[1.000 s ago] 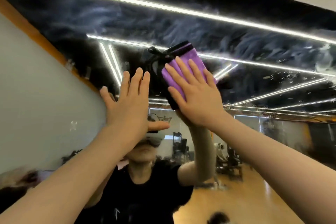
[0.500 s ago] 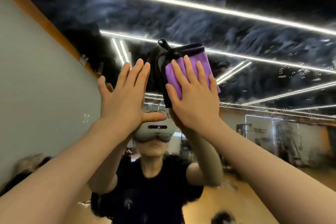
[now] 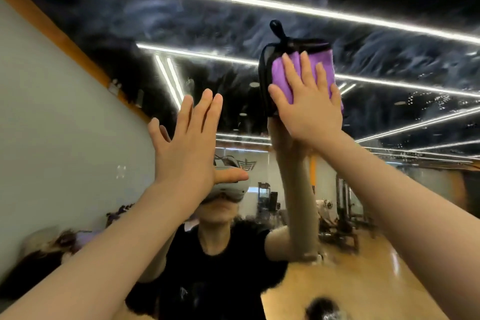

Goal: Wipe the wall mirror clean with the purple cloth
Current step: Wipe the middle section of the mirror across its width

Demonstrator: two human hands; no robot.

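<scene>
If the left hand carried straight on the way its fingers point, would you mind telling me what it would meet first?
The left hand points up along the mirror. Its way looks free; the cloth sits off to the right. Depth is unclear.

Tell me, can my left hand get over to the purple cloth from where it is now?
Probably yes. The left hand rests open and flat on the mirror, just beside and below the purple cloth, with only bare glass between. The right hand covers most of it, though.
</scene>
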